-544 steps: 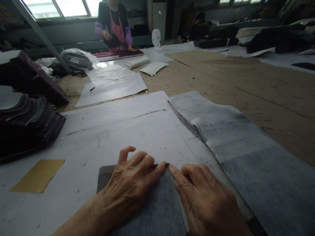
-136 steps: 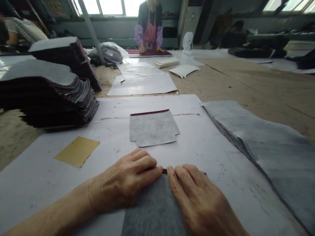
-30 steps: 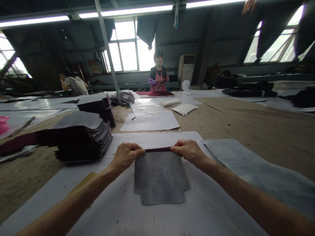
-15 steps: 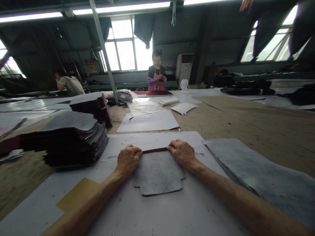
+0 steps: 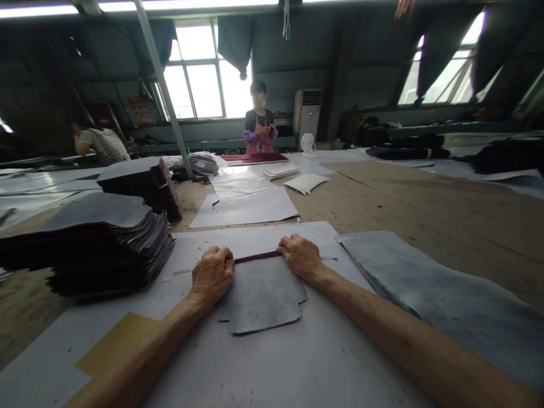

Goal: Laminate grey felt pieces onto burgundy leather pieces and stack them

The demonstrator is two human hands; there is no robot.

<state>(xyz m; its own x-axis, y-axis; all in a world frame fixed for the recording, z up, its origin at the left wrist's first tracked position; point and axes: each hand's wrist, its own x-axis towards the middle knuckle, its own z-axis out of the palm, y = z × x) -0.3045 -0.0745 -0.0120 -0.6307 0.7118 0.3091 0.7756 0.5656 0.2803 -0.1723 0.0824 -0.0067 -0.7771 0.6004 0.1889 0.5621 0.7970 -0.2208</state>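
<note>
A grey sheet piece (image 5: 263,297) with notched lower corners lies in front of me on white paper (image 5: 272,374). Along its far edge runs a narrow maroon fold (image 5: 257,256). At the left end of that fold, my left hand (image 5: 213,272) is closed, fingers pinched on the edge. My right hand (image 5: 300,255) pinches the right end in the same way, and the fold stretches straight between them. The fingertips are partly hidden by the knuckles, and the piece's upper corners lie under the hands.
On the left stand two stacks of grey-and-maroon pieces, a near stack (image 5: 114,238) and a far stack (image 5: 140,181). Large grey sheets (image 5: 425,272) lie to the right. A yellow card (image 5: 114,343) is beside my left forearm. A person in a pink apron (image 5: 260,133) stands across the table.
The view has shifted, so everything sits a little further left. Both hands still hold the ends of the fold; my left fingers are more curled over the edge.
</note>
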